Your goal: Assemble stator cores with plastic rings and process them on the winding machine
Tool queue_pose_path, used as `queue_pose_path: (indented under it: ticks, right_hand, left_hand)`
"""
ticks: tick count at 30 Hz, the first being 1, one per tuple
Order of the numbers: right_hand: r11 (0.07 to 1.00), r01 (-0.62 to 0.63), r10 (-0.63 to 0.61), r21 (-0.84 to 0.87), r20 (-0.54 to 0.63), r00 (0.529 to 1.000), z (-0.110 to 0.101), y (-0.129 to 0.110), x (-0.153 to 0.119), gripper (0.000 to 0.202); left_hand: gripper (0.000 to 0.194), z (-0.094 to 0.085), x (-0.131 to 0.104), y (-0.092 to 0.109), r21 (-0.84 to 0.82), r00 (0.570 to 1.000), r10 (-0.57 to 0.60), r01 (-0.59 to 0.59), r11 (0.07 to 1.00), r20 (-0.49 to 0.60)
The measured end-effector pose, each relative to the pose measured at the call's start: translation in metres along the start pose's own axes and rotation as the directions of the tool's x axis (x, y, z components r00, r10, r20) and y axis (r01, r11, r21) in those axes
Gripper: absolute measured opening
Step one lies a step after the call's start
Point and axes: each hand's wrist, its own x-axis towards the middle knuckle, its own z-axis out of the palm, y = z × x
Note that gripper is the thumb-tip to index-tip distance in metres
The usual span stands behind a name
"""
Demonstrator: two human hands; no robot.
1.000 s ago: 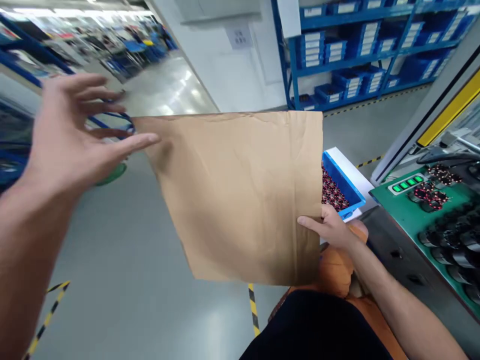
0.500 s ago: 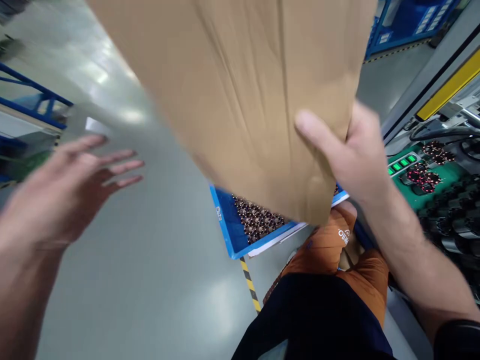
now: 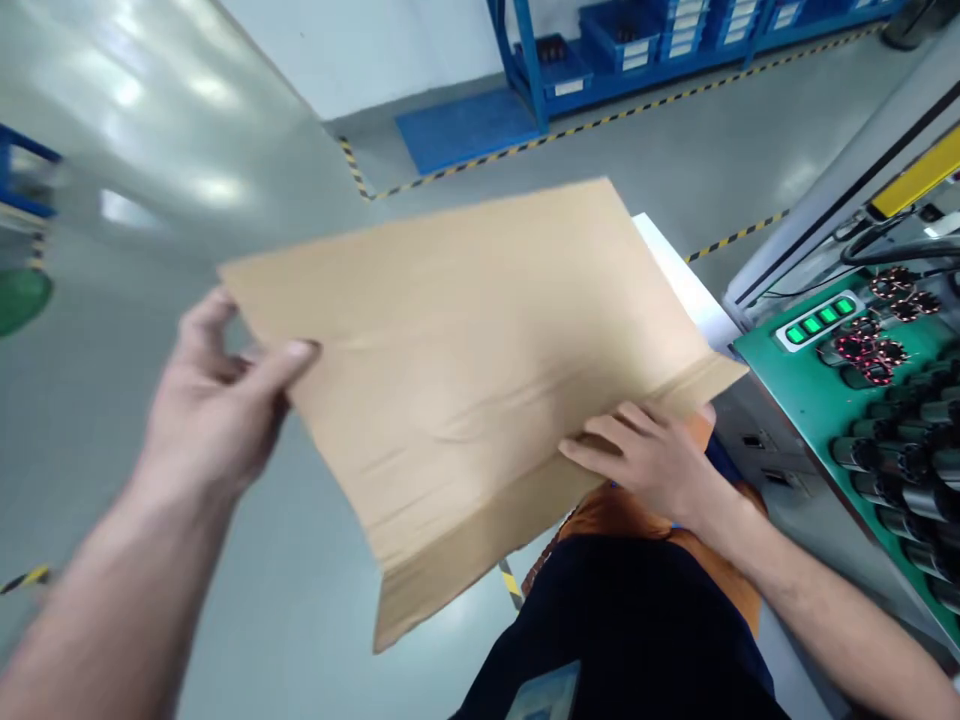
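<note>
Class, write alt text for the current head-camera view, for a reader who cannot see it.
Two bare hands handle a creased brown sheet: the left hand grips its left edge, and the right hand rests near its folded lower edge. At right, a green worktop holds black cylindrical parts.

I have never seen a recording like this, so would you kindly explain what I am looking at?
There is no machine doing the handling here, just a person's two bare hands. One camera, worn on the head, looks forward and down, so the person's own body shows at the bottom.

The left hand pinches the left edge of a large brown sheet, thumb on top. The right hand lies on it near a crease; whether it grips is unclear.

At right, a green work surface carries black cylinders, wire-wound parts and a strip of green lights. Beyond the floor stands a blue shelf.
</note>
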Motion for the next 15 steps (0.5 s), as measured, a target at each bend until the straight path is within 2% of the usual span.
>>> queue_pose_path:
  ticks: [2, 3, 6, 7, 9, 12, 15]
  right_hand:
    - [0.998, -0.045, 0.043, 0.032, 0.048, 0.998, 0.017, -0.009, -0.023, 0.056]
    - [0.998, -0.057, 0.055, 0.039, 0.057, 0.997, 0.021, -0.013, -0.031, 0.054]
    - [0.996, -0.078, 0.076, 0.033, 0.065, 0.995, 0.025, -0.018, -0.045, 0.051]
    - [0.996, -0.082, 0.08, 0.031, 0.064, 0.995, 0.024, -0.018, -0.047, 0.051]
    - [0.996, -0.082, 0.08, 0.038, 0.052, 0.995, 0.022, -0.018, -0.048, 0.049]
    - [0.995, -0.077, 0.076, 0.055, 0.02, 0.997, 0.018, -0.018, -0.047, 0.044]
    - [0.994, -0.103, 0.104, 0.045, -0.007, 0.995, 0.019, -0.02, -0.045, 0.043]
  left_hand:
    - [0.156, 0.025, -0.02, -0.012, -0.055, 0.993, -0.121, 0.121, 0.991, 0.008]
    - [0.155, 0.034, -0.028, -0.015, -0.052, 0.985, -0.166, 0.169, 0.984, 0.049]
    - [0.126, 0.047, -0.043, -0.016, 0.118, 0.937, -0.234, 0.21, 0.971, 0.257]
    - [0.113, 0.047, -0.046, -0.015, 0.192, 0.923, -0.247, 0.196, 0.962, 0.294]
    - [0.095, 0.043, -0.05, -0.015, 0.311, 0.927, -0.242, 0.149, 0.939, 0.287]
    - [0.084, 0.036, -0.053, -0.016, 0.423, 0.941, -0.199, 0.068, 0.904, 0.274]
    - [0.074, 0.037, -0.056, -0.016, 0.553, 0.934, -0.158, -0.048, 0.831, 0.319]
